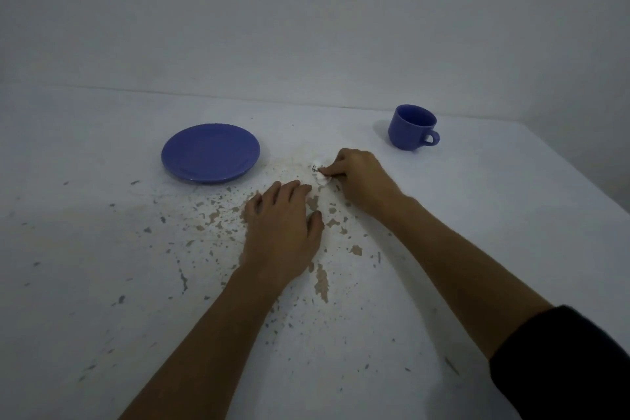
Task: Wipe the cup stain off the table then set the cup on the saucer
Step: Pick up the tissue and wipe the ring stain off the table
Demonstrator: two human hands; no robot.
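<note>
A blue cup [410, 128] stands upright at the back right of the white table [102, 283], its handle pointing right. A blue saucer [210, 152] lies bare at the back left. Between them a faint brownish stain [289, 164] marks the tabletop. My right hand [363, 179] pinches a small crumpled white tissue [321, 172] and presses it on the table at the stain's right edge. My left hand [281, 232] rests flat on the table just in front of the tissue, fingers together, holding nothing.
The tabletop paint is chipped in many brown and grey flecks [320, 280] around and in front of my hands. A plain wall [306, 10] rises behind the table. The table's right edge [579, 177] runs diagonally past the cup.
</note>
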